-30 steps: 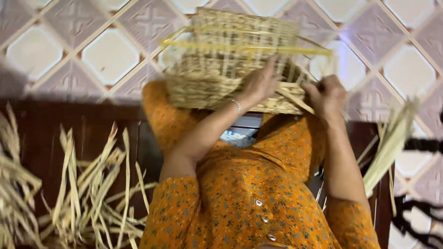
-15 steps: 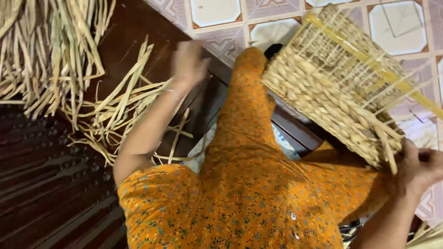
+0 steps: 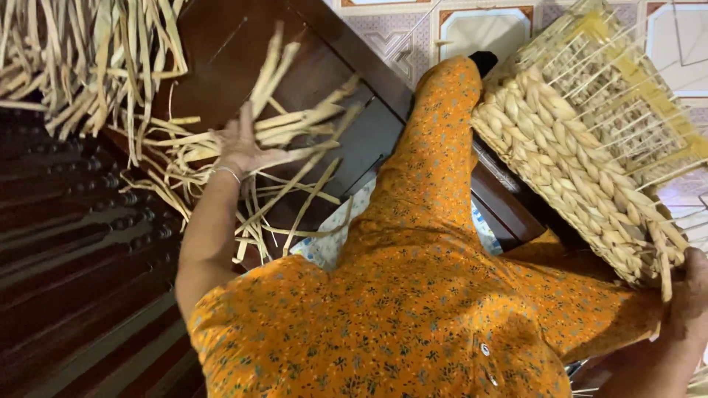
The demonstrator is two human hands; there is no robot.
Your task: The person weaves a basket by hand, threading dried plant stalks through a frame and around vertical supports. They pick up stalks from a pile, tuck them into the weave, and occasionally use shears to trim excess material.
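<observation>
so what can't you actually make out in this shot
- Right hand: head view, half cut off by the frame edge; its grip on the basket is unclear.
- Left hand: fingers blurred among the straw strips.
- Basket's inside: hidden behind its woven wall.

dried straw strips (image 3: 295, 147) crowding left hand (image 3: 240, 147), woven basket (image 3: 590, 147) blocking right side

Warm indoor light, bright tiles top right, dark shadowed wood left, slight motion blur
</observation>
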